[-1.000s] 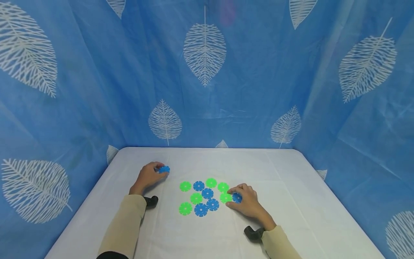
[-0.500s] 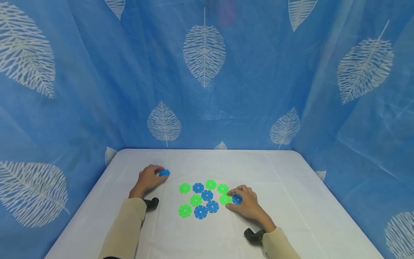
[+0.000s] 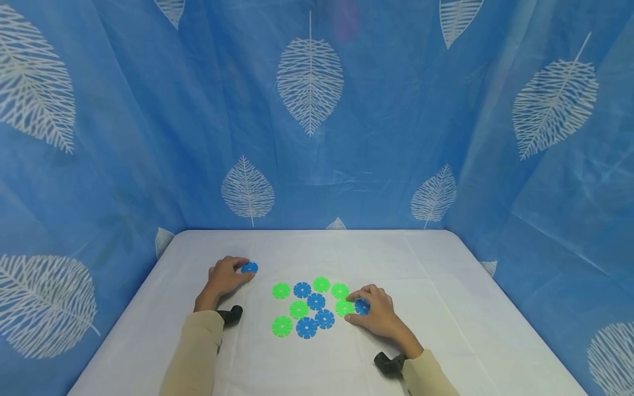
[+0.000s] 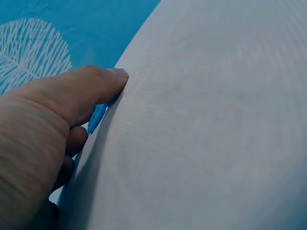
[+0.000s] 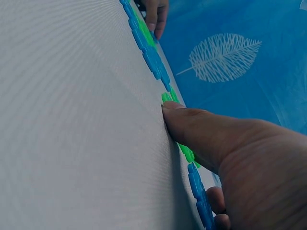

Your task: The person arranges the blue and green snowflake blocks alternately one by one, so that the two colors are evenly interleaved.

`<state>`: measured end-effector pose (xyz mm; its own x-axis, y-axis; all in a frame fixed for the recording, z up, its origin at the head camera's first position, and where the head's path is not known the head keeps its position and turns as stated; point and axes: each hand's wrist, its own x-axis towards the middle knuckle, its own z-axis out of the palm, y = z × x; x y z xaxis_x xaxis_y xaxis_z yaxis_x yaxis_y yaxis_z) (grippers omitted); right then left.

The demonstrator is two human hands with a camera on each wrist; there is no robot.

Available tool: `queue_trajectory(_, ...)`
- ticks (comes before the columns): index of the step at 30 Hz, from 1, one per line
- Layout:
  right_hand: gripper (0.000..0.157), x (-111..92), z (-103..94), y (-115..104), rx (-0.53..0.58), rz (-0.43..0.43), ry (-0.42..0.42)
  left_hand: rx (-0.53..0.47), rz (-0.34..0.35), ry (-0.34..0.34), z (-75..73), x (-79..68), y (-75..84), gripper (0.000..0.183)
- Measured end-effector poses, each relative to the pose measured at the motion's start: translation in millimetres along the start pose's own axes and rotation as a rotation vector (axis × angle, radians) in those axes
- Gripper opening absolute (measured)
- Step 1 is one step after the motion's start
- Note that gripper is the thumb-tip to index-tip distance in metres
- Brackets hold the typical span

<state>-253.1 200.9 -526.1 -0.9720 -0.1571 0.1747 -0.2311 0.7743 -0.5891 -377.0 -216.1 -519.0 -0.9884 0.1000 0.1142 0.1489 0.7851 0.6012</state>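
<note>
At the back left of the table, my left hand pinches a blue notched plastic disc by its edges, between thumb and fingers. The left wrist view shows only a sliver of this blue disc behind the thumb. My right hand rests at the right end of the group of discs. Its thumb and forefinger span a green notched disc and hold it at its edges. Another blue disc lies under the curve of that hand, partly covered, and shows beneath the thumb as a blue disc in the right wrist view.
Several green and blue discs lie flat between the hands, among them a green disc, a blue disc and a green disc. The white table is bordered by a blue leaf-patterned curtain.
The head view has shifted slightly. My left hand and its blue disc have come a little nearer to the table's front. The right hand and the other discs keep their places.
</note>
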Motion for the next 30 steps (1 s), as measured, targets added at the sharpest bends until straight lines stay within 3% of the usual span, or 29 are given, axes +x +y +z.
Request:
queue_trajectory(8, 0.038, 1.0, -0.3, 0.1, -0.008, -0.008, 0.004, 0.021, 0.002, -0.005, -0.9, -1.0, -0.8, 0.053)
queue_trajectory(19, 0.035, -0.7, -1.7, 6.8, -0.109, -0.156, 0.065, 0.016, -0.011, 0.005, 2.4, -3.7, 3.2, 0.054)
queue_trajectory(30, 0.038, 6.1, -3.0, 7.9, -0.254, -0.367, 0.21, 0.04, 0.005, 0.004, 3.3, -2.6, -0.9, 0.055)
